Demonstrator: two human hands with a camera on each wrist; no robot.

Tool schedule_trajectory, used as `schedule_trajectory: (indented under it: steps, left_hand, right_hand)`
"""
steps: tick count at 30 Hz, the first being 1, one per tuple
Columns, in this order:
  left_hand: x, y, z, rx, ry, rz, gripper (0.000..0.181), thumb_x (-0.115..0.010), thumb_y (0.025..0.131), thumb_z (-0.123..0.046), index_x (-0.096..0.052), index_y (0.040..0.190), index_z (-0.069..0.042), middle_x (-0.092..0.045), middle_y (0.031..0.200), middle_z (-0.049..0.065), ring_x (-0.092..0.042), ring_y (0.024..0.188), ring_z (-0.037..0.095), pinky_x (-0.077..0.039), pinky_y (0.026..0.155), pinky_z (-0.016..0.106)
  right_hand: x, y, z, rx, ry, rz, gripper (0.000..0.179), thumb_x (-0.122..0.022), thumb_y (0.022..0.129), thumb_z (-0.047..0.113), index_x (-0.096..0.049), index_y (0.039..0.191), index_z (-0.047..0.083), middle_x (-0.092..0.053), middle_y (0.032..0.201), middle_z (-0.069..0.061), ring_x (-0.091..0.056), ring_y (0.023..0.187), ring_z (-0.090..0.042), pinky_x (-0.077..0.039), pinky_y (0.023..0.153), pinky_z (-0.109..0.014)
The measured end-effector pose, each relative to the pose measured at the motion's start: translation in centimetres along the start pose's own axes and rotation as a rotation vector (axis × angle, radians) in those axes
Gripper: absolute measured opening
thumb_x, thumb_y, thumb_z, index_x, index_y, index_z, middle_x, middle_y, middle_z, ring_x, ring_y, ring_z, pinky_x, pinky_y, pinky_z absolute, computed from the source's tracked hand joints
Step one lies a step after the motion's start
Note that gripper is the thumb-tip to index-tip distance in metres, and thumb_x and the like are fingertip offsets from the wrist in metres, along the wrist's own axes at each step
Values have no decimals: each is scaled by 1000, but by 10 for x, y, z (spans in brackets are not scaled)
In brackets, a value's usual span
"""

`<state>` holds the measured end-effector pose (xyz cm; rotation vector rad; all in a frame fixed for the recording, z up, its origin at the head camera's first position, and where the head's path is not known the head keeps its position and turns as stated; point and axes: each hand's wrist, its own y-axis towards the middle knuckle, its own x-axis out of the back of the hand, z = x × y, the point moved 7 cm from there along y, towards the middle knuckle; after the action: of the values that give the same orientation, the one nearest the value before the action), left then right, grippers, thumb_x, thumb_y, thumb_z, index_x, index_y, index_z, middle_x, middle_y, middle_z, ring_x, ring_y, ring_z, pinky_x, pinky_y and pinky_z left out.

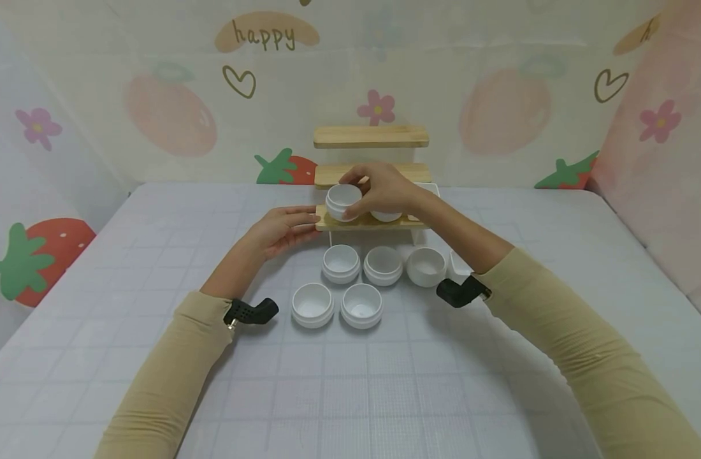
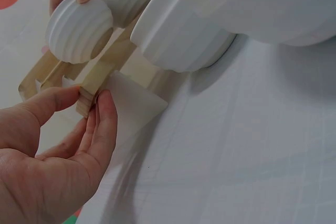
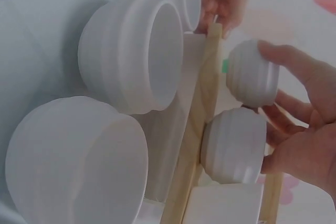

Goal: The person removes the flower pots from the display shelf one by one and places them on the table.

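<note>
My right hand grips a small white ribbed pot by its rim, thumb in front and fingers behind. In the right wrist view a narrow gap shows between that pot and the lowest wooden board of a tiered stand. Another white pot rests on this board beside it, partly behind my right hand in the head view. At the board's left end, my left hand pinches the wood between thumb and fingers, as the left wrist view shows at the board edge.
Several white pots stand on the table in front of the stand, including a front pair, left and right. Two higher boards, the top one and the middle one, rise behind. A patterned backdrop hangs behind the table.
</note>
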<state>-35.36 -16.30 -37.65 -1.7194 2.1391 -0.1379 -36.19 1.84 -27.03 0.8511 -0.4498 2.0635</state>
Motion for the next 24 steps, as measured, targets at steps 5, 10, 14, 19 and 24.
schedule_trajectory:
  steps: [5,10,14,19,24]
  left_hand:
    - [0,0,0,2,3,-4,55,-51,109,0,-33,161,6,-43,154,22,-72,87,8,-64,83,19]
    - [0,1,0,1,0,-1,55,-51,109,1,-33,161,6,-43,153,22,-72,86,8,-64,84,20]
    - [0,0,0,4,5,-4,55,-51,109,0,-33,161,6,-44,151,21,-72,86,9,-64,84,20]
    - [0,-1,0,8,8,-9,55,-51,109,-1,-34,161,6,-45,150,20,-72,87,9,-64,84,20]
    - [0,0,-1,8,-2,-9,57,-53,108,0,-33,161,6,-49,142,18,-72,87,8,-64,87,20]
  right_hand:
    - [2,-1,2,-1,-7,-7,60,-88,86,11,-63,139,-2,-63,137,-18,-65,116,-35,-56,103,-39]
    - [5,-2,3,-4,-5,0,61,-87,86,11,-62,140,-2,-63,139,-19,-65,118,-35,-55,105,-40]
    - [8,-3,4,-3,-8,4,61,-86,86,12,-61,140,-2,-63,142,-23,-65,120,-37,-54,108,-42]
    - [12,-4,6,4,-3,1,62,-86,86,13,-61,141,-1,-62,143,-23,-63,119,-37,-54,106,-41]
    - [16,-7,8,10,21,-10,63,-87,85,12,-61,141,-2,-61,143,-22,-62,118,-36,-55,102,-40]
